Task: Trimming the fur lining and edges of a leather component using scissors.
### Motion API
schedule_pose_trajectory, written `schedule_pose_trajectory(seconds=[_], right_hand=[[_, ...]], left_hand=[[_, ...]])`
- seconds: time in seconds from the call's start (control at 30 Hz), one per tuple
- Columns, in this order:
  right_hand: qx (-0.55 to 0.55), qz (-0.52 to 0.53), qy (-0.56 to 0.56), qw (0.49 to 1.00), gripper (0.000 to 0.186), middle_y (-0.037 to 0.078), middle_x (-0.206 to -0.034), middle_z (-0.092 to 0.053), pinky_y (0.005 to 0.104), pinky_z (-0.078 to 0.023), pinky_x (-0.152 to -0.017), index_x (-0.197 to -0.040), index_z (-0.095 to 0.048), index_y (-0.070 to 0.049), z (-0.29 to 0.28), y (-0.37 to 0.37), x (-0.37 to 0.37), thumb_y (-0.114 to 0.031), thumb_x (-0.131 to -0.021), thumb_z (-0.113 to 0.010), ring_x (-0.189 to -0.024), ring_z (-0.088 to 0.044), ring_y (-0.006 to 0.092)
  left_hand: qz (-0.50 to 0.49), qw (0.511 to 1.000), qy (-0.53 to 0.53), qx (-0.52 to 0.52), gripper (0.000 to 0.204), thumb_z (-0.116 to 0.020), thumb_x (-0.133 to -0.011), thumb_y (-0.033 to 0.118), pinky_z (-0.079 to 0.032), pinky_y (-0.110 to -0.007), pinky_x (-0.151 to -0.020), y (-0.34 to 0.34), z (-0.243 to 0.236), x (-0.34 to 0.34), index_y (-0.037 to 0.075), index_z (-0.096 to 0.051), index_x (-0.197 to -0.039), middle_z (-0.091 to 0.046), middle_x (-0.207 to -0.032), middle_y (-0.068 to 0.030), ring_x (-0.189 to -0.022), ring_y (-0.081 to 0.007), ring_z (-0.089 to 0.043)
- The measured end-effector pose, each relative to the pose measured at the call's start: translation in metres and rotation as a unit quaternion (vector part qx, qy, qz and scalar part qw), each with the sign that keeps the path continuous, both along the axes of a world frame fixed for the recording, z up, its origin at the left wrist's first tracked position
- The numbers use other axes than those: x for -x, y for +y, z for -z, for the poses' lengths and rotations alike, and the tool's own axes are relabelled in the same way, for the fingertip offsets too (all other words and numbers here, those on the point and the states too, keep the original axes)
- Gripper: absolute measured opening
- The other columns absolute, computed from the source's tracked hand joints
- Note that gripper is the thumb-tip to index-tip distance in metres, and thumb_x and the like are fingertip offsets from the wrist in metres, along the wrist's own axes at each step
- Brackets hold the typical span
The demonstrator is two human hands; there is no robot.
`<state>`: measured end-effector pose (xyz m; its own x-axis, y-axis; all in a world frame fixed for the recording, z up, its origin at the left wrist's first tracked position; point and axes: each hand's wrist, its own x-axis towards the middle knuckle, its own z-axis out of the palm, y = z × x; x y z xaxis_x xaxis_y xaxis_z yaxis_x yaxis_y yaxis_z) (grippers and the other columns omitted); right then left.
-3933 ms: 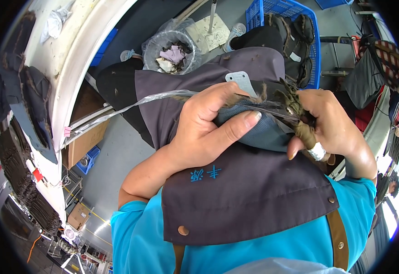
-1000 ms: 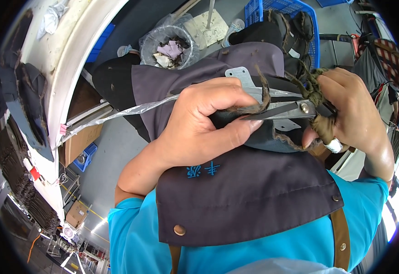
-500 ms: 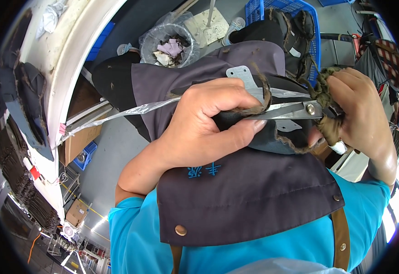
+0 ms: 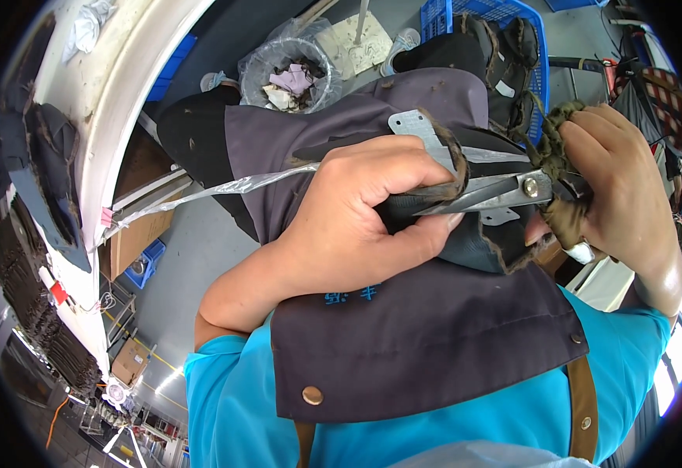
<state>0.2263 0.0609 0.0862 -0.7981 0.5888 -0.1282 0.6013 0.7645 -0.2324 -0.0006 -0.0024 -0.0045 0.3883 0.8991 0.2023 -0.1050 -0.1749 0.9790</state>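
My left hand (image 4: 364, 214) pinches a dark shoe-upper-like piece (image 4: 469, 242) with a fuzzy brown fleece edge, held over my lap. A narrow fleece strip curls up beside my left fingertips. My right hand (image 4: 618, 171) is closed round the handles of metal scissors (image 4: 504, 191), which are wrapped in green cloth. The blades point left and lie across the piece, their tips near my left thumb. Part of the cut edge is hidden behind the fingers and blades. A pale grey plate with small holes (image 4: 417, 129) shows just beyond my left fingers.
A clear plastic strip (image 4: 232, 189) stretches from the white table edge (image 4: 115, 148) toward my left hand. Beyond my knees stand a plastic-lined bin (image 4: 329, 93) with scraps and a blue basket (image 4: 542, 70) of dark fleece-edged pieces. More dark pieces (image 4: 56, 156) lie on the table.
My left hand and the dark piece have shifted slightly to the right, and the piece's near edge sits a little lower. The scissors have tilted slightly; both hands keep their holds.
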Motion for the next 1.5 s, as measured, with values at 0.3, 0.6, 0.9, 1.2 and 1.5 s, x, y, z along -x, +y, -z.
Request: schedule_pose_trajectory(seconds=[0.3,0.6,0.9,1.2,1.5], right_hand=[[-0.008,0.002,-0.017,1.0,0.038,0.013,-0.063,-0.041,0.0396,-0.036,-0.055,-0.069,-0.045,0.001,0.0,-0.001,-0.004,-0.022,-0.052,-0.071,-0.063,-0.044,0.0323],[-0.021,-0.008,-0.034,0.999,0.047,0.012,-0.062,-0.04,0.039,-0.035,-0.053,-0.068,-0.045,0.0,-0.002,0.0,-0.005,-0.032,-0.05,-0.074,-0.06,-0.043,0.0316],[-0.042,-0.007,-0.042,0.998,0.047,0.012,-0.062,-0.039,0.0387,-0.035,-0.053,-0.065,-0.042,-0.001,-0.003,0.0,-0.005,-0.031,-0.047,-0.074,-0.06,-0.042,0.0313],[-0.036,-0.021,-0.018,0.999,0.051,0.012,-0.064,-0.039,0.0383,-0.035,-0.054,-0.067,-0.043,0.0,-0.004,0.001,0.005,-0.031,-0.044,-0.076,-0.062,-0.042,0.0309],[-0.031,-0.019,-0.028,0.999,0.051,0.012,-0.064,-0.04,0.0381,-0.036,-0.054,-0.067,-0.044,0.0,-0.001,0.0,0.005,-0.032,-0.043,-0.076,-0.062,-0.043,0.0315]], left_hand=[[-0.009,0.999,0.032,-0.015,0.023,-0.066,-0.065,-0.007,-0.035,-0.023,-0.051,0.0,-0.001,-0.002,-0.002,-0.056,-0.085,-0.049,-0.068,-0.0052,-0.057,-0.0112,-0.044],[-0.005,0.999,0.036,0.017,0.017,-0.065,-0.065,-0.006,-0.033,-0.023,-0.051,0.0,-0.003,-0.001,-0.002,-0.056,-0.079,-0.048,-0.066,-0.0041,-0.057,-0.0104,-0.043],[0.002,0.998,0.038,0.042,0.016,-0.065,-0.065,-0.006,-0.034,-0.023,-0.052,-0.001,-0.003,-0.001,-0.002,-0.058,-0.079,-0.05,-0.067,-0.0035,-0.058,-0.0093,-0.044],[0.013,0.998,0.048,0.032,0.017,-0.066,-0.064,-0.005,-0.033,-0.023,-0.05,0.001,-0.005,-0.002,-0.001,-0.058,-0.079,-0.049,-0.066,-0.0031,-0.056,-0.0091,-0.043],[-0.001,0.999,0.038,0.022,0.017,-0.066,-0.063,-0.004,-0.033,-0.024,-0.048,0.0,-0.003,-0.004,-0.001,-0.057,-0.077,-0.049,-0.065,-0.0034,-0.055,-0.0097,-0.043]])
